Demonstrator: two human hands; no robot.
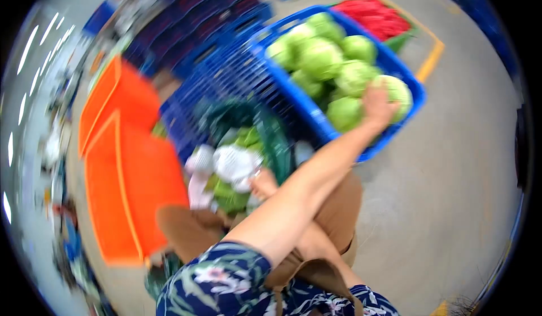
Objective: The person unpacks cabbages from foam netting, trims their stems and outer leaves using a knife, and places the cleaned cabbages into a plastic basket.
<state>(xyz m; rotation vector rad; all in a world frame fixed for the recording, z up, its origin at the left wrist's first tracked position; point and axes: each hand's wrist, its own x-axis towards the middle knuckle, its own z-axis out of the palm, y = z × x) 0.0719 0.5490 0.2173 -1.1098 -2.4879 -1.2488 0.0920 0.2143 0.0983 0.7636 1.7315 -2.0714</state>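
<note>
My left arm crosses over my right one. My left hand (377, 104) is on a pale green cabbage (400, 97) at the near right end of a blue crate (309, 110), its fingers curved over the cabbage. Several more cabbages (320, 59) fill the crate. Low on the left, my right hand (263, 184) is closed at the edge of a white foam net (236, 163), its fingers slightly blurred. Around that net are loose green leaves (228, 196) and an open dark green plastic bag (275, 141).
Orange bins (132, 186) stand on the left, close to my knee. Blue slatted crates (220, 70) lie beyond the bag. A green crate of red items (375, 18) sits behind the cabbages. Yellow lines (432, 59) mark the grey floor (446, 163).
</note>
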